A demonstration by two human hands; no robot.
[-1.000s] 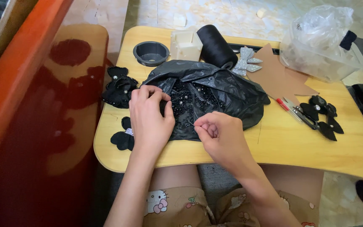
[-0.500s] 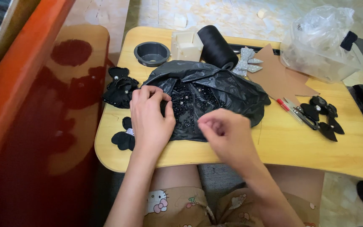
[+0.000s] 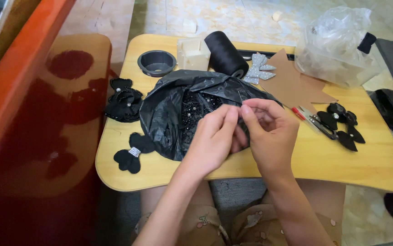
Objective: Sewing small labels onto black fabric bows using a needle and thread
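Head view: your two hands meet over the black plastic bag on the wooden lap table.
Left hand: fingertips pinched on something tiny, can't tell what.
Right hand: pinching the same spot.
Bag: mid-table, open, beaded pieces inside.
Handling: light, crinkly, slippery; grip the rim.
Nearby: black thread spool, black bow.

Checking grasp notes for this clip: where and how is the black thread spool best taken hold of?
Grip the black thread spool around its round body, coming from above. It lies tilted on the table, its top side clear; a pale box sits close on its left and a grey bow on its right, crowding side approaches.
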